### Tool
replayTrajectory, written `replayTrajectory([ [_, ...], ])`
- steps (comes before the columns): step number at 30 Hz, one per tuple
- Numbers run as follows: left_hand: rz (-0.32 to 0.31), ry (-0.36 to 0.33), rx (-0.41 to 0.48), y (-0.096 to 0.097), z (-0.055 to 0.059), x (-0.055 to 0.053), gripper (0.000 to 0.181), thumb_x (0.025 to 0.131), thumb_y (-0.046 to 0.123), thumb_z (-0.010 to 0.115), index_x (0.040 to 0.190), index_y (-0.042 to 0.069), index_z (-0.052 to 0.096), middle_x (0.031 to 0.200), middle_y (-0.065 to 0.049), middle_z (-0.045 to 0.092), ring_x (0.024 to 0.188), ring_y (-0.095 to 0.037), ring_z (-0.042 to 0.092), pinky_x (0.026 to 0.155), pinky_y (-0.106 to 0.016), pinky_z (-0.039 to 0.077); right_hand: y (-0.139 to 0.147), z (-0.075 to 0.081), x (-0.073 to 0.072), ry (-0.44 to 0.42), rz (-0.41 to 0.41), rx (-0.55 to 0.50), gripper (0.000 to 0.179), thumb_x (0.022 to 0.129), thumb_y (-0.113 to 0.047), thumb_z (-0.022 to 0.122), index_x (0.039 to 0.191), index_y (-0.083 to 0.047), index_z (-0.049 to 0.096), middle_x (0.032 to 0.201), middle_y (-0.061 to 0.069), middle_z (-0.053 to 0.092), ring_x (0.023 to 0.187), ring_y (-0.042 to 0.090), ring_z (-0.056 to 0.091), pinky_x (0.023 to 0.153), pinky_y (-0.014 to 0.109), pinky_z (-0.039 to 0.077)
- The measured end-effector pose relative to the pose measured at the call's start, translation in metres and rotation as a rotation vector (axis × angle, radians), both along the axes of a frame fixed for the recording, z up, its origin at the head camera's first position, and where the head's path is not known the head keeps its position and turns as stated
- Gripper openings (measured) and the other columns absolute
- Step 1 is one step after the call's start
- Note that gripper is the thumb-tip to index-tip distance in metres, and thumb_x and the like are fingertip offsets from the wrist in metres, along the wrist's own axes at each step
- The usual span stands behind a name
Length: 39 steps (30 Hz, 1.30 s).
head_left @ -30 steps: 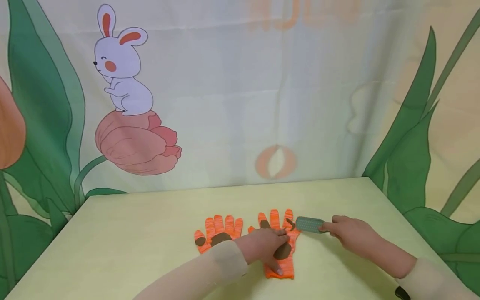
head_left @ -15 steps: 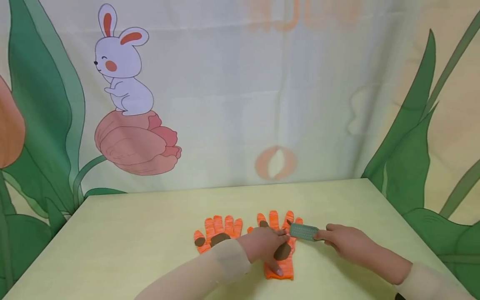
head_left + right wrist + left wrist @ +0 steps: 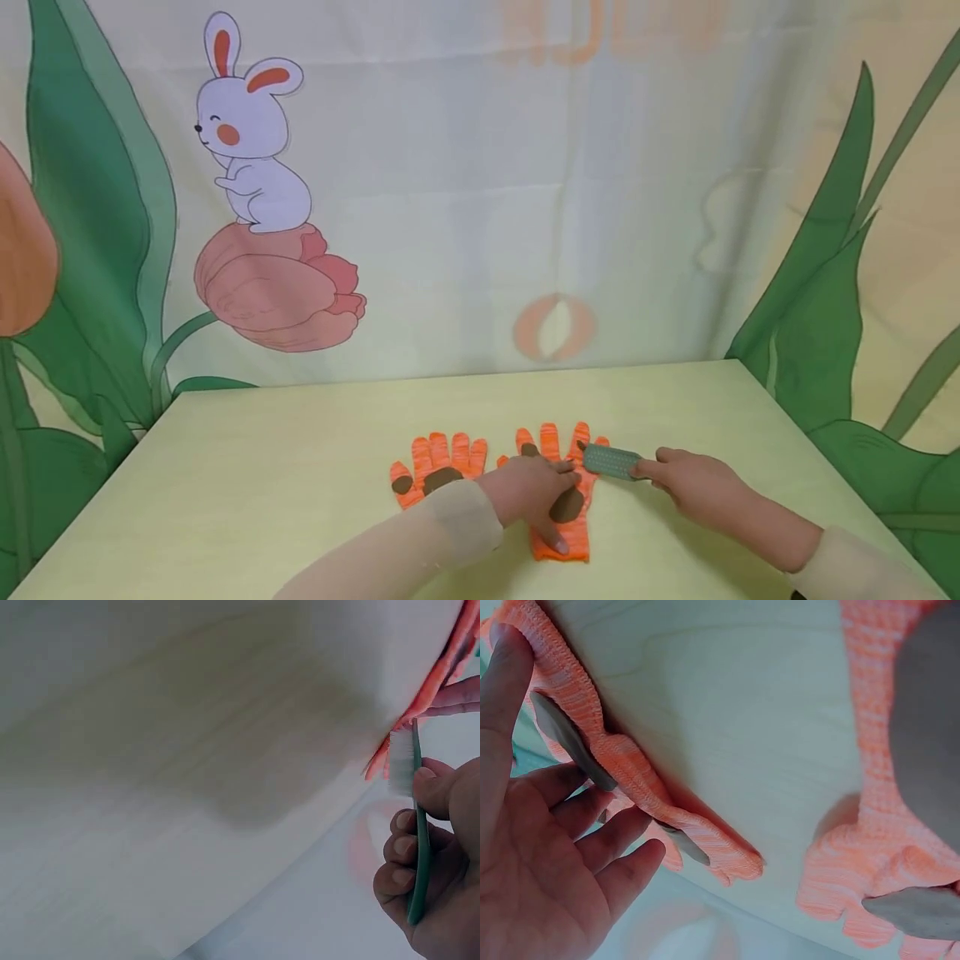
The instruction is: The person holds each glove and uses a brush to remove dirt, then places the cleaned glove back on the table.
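Two orange knit gloves with brown patches lie flat, fingers pointing to the far side. My left hand (image 3: 528, 492) rests on the right-hand glove (image 3: 562, 542), its fingers extended over the palm; in the left wrist view its fingertips (image 3: 649, 859) touch that glove along a brown patch (image 3: 570, 742). In my right hand (image 3: 693, 482) is a green scrub brush (image 3: 611, 462), held by its handle over the glove's outer fingers. The right wrist view shows white bristles (image 3: 403, 761) facing the glove and my fingers curled round the handle (image 3: 422, 874).
The other orange glove (image 3: 442, 450) lies to the left, partly hidden behind my left forearm. Both lie on a pale yellow table (image 3: 262, 467). Behind it hangs a printed cloth (image 3: 427, 250) with a rabbit and flowers. A small dark object (image 3: 798, 595) shows by my right sleeve.
The brush in my right hand has shifted slightly left and nearer, uncovering the glove's little finger and covering more of the brown mark beside it. My left hand stays on the glove.
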<state>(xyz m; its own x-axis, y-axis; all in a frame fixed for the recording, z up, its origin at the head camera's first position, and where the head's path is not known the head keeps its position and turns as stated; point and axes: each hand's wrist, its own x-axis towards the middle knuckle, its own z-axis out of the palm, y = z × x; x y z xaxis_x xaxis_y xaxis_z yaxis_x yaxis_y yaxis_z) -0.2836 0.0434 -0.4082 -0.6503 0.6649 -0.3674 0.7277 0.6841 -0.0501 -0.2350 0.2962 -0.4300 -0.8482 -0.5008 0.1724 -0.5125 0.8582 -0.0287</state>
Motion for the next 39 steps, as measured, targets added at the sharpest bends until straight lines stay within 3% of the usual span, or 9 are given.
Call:
replayTrajectory([
  [4,0.003,0.012,0.001,-0.002,0.002,0.001,0.093,0.081,0.064,0.077,0.159,0.03,0.039,0.166,0.014,0.035,0.149,-0.018,0.045,0.107,-0.031,0.05,0.009,0.006,0.0,-0.013,0.013,-0.06,0.022,0.093,-0.006,0.07,0.111,-0.019,0.07,0.08,-0.005,0.058,0.062,0.001,0.042,0.053,0.019,0.035],
  [9,-0.019,0.028,0.018,0.0,0.002,0.003,0.099,0.078,0.064,0.08,0.159,0.028,0.038,0.168,0.006,0.035,0.147,-0.019,0.048,0.11,-0.032,0.048,-0.007,0.011,-0.01,0.037,-0.022,-0.15,0.024,0.095,-0.007,0.068,0.117,-0.017,0.069,0.083,-0.003,0.06,0.065,0.0,0.043,0.056,0.018,0.038],
  [12,-0.031,0.058,-0.006,0.004,0.003,0.003,0.103,0.075,0.067,0.081,0.16,0.028,0.037,0.169,0.004,0.032,0.146,-0.018,0.047,0.112,-0.034,0.046,-0.021,0.007,-0.017,0.034,-0.021,-0.131,0.024,0.094,-0.006,0.069,0.114,-0.018,0.069,0.079,-0.004,0.056,0.061,0.002,0.038,0.053,0.018,0.034],
  [17,0.015,0.011,-0.014,0.007,0.006,0.004,0.106,0.074,0.066,0.083,0.161,0.031,0.034,0.17,0.006,0.03,0.148,-0.022,0.041,0.11,-0.038,0.049,-0.023,-0.002,-0.02,0.013,-0.006,-0.067,0.023,0.093,-0.005,0.071,0.11,-0.02,0.069,0.074,-0.005,0.05,0.058,0.003,0.033,0.05,0.018,0.03],
  [21,0.034,-0.01,0.0,0.004,0.007,0.001,0.106,0.074,0.063,0.084,0.161,0.033,0.033,0.17,0.006,0.029,0.152,-0.024,0.038,0.114,-0.041,0.046,-0.014,0.005,-0.016,0.047,-0.044,-0.021,0.022,0.092,-0.005,0.071,0.109,-0.02,0.071,0.073,-0.004,0.05,0.056,0.003,0.033,0.049,0.018,0.03],
  [25,0.047,-0.029,0.007,0.002,0.008,-0.001,0.101,0.074,0.062,0.084,0.159,0.041,0.034,0.17,0.005,0.03,0.154,-0.026,0.035,0.115,-0.044,0.046,-0.013,0.012,-0.016,0.079,-0.089,-0.041,0.022,0.092,-0.005,0.072,0.109,-0.02,0.07,0.074,-0.003,0.052,0.057,0.005,0.033,0.049,0.019,0.03],
  [28,0.067,-0.05,0.021,0.002,0.007,0.0,0.098,0.074,0.061,0.085,0.157,0.046,0.035,0.171,0.004,0.028,0.155,-0.03,0.034,0.111,-0.046,0.049,-0.02,0.011,-0.02,0.069,-0.057,-0.077,0.023,0.093,-0.005,0.072,0.111,-0.019,0.069,0.075,-0.003,0.053,0.057,0.004,0.035,0.05,0.019,0.032],
  [32,0.078,-0.063,0.034,0.003,0.006,0.0,0.098,0.074,0.063,0.084,0.157,0.048,0.034,0.172,0.004,0.025,0.157,-0.032,0.031,0.11,-0.049,0.05,-0.024,0.003,-0.023,0.015,-0.02,-0.056,0.024,0.094,-0.005,0.07,0.112,-0.02,0.069,0.075,-0.004,0.051,0.057,0.003,0.034,0.05,0.018,0.031],
  [39,0.058,-0.043,0.012,0.002,0.007,0.0,0.096,0.076,0.064,0.081,0.158,0.049,0.032,0.17,0.003,0.029,0.156,-0.029,0.032,0.109,-0.045,0.051,-0.004,0.001,-0.014,0.023,-0.076,-0.011,0.023,0.093,-0.005,0.071,0.108,-0.022,0.069,0.074,-0.004,0.05,0.057,0.004,0.035,0.049,0.02,0.031],
])
